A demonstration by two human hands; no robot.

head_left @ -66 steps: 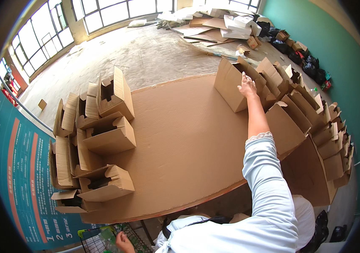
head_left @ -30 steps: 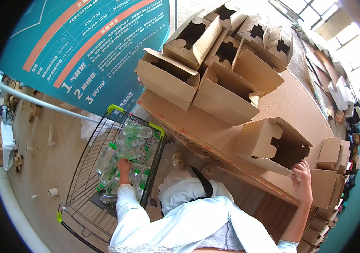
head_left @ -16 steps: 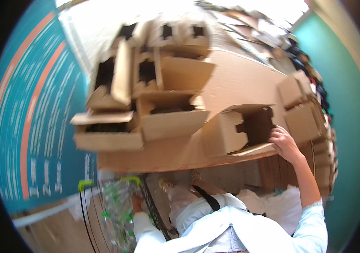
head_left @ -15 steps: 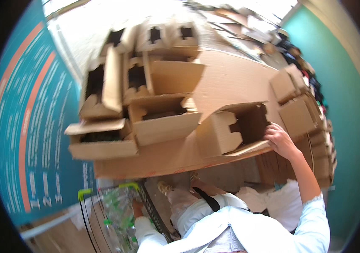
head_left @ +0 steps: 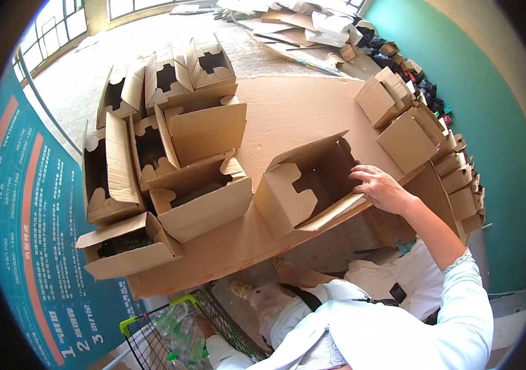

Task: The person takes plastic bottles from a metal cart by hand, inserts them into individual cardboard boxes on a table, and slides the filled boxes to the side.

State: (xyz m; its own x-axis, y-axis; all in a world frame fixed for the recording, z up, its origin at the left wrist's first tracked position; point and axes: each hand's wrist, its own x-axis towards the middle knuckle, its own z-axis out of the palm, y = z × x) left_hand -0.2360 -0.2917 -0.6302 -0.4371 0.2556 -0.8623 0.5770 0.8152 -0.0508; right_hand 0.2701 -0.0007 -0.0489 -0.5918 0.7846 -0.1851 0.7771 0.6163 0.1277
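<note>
An open cardboard box (head_left: pixel 280 196) lies on the near side of a cardboard-covered table, its mouth facing up and its inside bare where I can see. My right hand (head_left: pixel 381 188) grips its right edge, fingers bent over the rim. Down at the lower left, my left hand (head_left: pixel 203 327) reaches into a black wire basket (head_left: pixel 231 317) with green corners. Clear plastic bottles (head_left: pixel 176 330) with green caps fill the basket beside it. The bottles and basket hide my left fingers.
Several open boxes (head_left: pixel 204 206) stand close together on the table's left side; one near box (head_left: pixel 130 254) holds something dark. More boxes (head_left: pixel 407 143) are stacked along the right, by a green wall (head_left: pixel 460 111). A blue printed banner (head_left: pixel 35 246) borders the left. White sacks (head_left: pixel 398 271) lie below.
The view has turned, so the table and boxes sit further left and tilted in the picture. My right hand stays on the box edge, and my left stays in the basket.
</note>
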